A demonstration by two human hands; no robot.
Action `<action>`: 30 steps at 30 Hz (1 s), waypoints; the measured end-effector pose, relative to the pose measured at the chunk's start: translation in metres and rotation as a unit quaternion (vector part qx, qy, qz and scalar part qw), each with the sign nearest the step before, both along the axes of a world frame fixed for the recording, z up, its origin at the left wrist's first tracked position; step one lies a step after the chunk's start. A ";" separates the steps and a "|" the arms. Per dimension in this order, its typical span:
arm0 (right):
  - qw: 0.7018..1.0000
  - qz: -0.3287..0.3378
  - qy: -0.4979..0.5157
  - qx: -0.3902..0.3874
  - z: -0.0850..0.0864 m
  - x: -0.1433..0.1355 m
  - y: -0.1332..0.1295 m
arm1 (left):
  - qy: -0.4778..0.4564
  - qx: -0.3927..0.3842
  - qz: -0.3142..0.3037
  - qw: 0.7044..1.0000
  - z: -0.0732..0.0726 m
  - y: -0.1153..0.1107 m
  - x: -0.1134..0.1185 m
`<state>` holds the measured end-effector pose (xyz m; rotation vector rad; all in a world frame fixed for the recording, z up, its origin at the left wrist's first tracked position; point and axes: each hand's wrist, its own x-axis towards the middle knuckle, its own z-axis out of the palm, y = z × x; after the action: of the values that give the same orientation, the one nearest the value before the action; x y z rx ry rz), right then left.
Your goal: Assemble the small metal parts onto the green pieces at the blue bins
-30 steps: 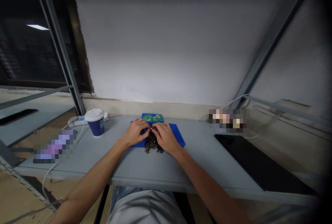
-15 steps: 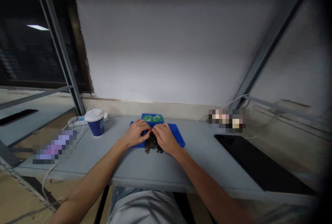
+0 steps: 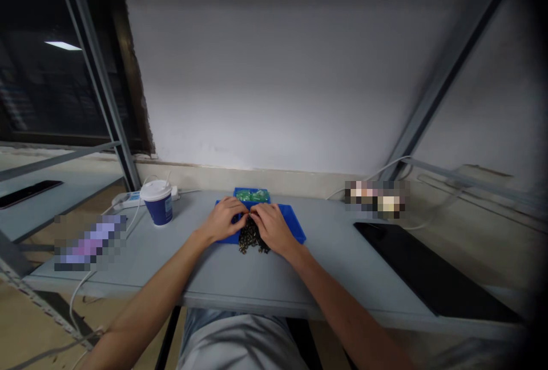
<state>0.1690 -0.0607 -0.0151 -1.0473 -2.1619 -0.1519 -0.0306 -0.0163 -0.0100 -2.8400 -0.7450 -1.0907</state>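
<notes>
At the left of the grey table (image 3: 240, 278) stands a blue paper cup (image 3: 158, 202) with a white lid on, so what it holds cannot be seen. Further right, the left hand (image 3: 225, 219) and right hand (image 3: 270, 226) meet fingertip to fingertip over a flat blue tray (image 3: 295, 226), both curled and pinching at a heap of small dark parts (image 3: 250, 241), perhaps chain links, spilling over the tray's near edge. Just behind sits a small blue box (image 3: 252, 194) holding green pieces. Far right lies a black mat (image 3: 428, 273).
</notes>
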 end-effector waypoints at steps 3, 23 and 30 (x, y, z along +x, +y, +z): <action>1.000 0.002 -0.006 0.000 0.000 -0.001 -0.001 | 0.000 0.001 -0.008 1.000 -0.001 0.000 0.000; 1.000 0.001 -0.001 -0.004 -0.001 -0.001 0.001 | -0.006 0.007 0.015 1.000 -0.001 0.001 0.001; 1.000 0.012 -0.014 -0.012 -0.003 -0.001 0.001 | -0.009 0.005 -0.014 1.000 -0.002 0.000 0.002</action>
<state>0.1684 -0.0595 -0.0178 -1.0395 -2.2053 -0.1302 -0.0288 -0.0158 -0.0121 -2.8453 -0.7008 -1.1217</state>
